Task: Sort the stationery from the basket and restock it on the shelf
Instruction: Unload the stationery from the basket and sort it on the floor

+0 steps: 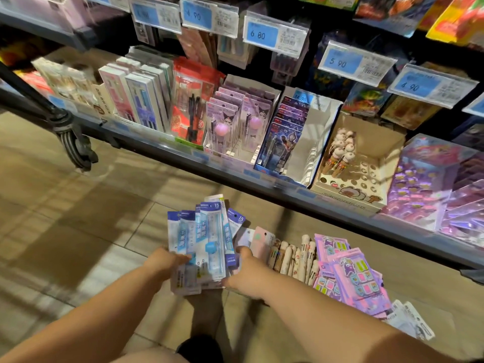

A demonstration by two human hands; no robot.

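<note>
A fanned stack of blue-and-white pen packs (207, 244) is held above the tiled floor (78, 218), gripped at its left edge by the left hand (163, 263) and at its right edge by the right hand (245, 276). Cream multicolour pens (296, 260) and purple sticker packs (351, 276) lie on the floor just right of the hands, below the shelf (262, 179).

Roughly six blue packs (207, 239) fanned, exact count hidden by overlap. Five readable price tags (260, 35). About seven cream pens (293, 258) on the floor (78, 218). At least three purple sticker packs (358, 279).
</note>
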